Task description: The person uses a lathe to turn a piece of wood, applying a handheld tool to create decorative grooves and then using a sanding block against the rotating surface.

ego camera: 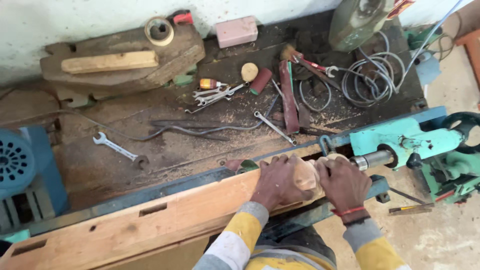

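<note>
A pale wooden workpiece (306,174) sits on the lathe, its right end against the metal centre of the turquoise tailstock (400,139). My left hand (276,181) is wrapped over the piece from the left, where it meets a long squared wooden beam (150,222) with slots cut in it. My right hand (344,182), with a red band at the wrist, grips the rounded right end of the piece close to the tailstock centre (371,160). Both hands hide most of the workpiece.
Behind the lathe bed (200,179) a dusty bench holds a spanner (116,146), several more spanners (215,93), a red file (288,95), coiled cable (372,75), a pink block (236,31) and wood offcuts (110,62). A blue motor (17,162) stands at left.
</note>
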